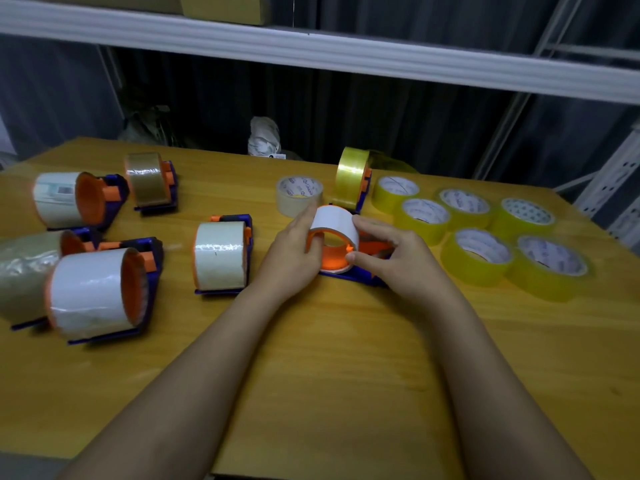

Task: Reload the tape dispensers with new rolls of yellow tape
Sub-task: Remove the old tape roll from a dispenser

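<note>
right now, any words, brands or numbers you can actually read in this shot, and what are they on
None reads clearly.
Printed cores of the yellow tape rolls: repeating logo, too blurred to read.
Core of the pale tape roll: print, unreadable.
Sticker on the far-left dispenser roll: small label, too blurred.
White core ring held in the hands: no print visible.

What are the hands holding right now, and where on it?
Both hold the white core on the dispenser: left hand grips its left edge, with fingers inside the hub; right hand pinches its right rim.
</note>
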The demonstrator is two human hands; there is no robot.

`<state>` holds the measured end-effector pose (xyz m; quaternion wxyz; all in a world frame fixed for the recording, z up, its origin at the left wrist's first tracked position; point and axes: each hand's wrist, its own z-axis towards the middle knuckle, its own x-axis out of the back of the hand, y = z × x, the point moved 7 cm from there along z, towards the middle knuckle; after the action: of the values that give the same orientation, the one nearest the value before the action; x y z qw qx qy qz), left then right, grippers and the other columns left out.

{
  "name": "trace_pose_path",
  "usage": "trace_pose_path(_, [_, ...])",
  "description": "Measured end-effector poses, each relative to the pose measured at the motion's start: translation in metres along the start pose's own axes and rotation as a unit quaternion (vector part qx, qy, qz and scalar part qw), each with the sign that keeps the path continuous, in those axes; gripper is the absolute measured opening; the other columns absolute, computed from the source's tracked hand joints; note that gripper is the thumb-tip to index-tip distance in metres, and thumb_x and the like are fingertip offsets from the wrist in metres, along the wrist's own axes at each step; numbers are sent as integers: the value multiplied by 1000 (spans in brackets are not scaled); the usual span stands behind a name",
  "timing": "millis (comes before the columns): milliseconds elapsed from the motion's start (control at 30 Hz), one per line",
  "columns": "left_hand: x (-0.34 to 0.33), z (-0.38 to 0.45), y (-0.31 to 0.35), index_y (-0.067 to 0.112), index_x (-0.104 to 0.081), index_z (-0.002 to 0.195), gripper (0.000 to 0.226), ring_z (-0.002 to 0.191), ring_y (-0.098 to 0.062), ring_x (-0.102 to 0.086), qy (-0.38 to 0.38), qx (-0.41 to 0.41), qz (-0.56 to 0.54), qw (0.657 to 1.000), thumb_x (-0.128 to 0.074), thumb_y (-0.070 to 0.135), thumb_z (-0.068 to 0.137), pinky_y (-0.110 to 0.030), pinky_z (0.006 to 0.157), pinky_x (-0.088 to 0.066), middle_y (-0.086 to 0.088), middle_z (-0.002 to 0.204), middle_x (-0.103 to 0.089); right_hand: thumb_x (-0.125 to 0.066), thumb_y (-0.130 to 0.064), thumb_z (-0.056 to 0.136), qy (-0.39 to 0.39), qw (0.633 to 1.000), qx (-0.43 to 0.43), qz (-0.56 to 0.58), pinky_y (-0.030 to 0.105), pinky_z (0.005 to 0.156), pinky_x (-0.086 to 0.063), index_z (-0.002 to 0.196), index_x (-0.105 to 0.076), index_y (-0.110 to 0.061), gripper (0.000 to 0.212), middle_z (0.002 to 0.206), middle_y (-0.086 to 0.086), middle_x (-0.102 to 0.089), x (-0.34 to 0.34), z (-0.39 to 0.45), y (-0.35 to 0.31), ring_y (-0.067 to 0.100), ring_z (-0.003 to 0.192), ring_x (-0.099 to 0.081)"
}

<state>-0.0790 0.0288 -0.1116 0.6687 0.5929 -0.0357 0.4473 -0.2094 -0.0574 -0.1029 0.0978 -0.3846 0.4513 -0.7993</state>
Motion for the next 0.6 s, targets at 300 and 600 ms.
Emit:
trace_pose_path(300, [0,0,4,20,-20,151,60,142,-15,-23,-9,-10,27,1000,-47,19,97,-20,107,-21,-2,155,-27,-78,-16,78,6,1000,4,-22,11,89,-48,130,-59,-20,56,133,-16,-50,3,1,-3,-1,117,-51])
trace_pose_path(600, [-2,-1,7,16,-21,151,58,143,-16,-23,14,-24,48,998,-43,12,97,-22,108,-22,-4,156,-26,-84,-17,71,45,997,16,-55,7,92,-40,123,-65,-18,56,121,-14,-58,6,2,-7,-7,103,-52])
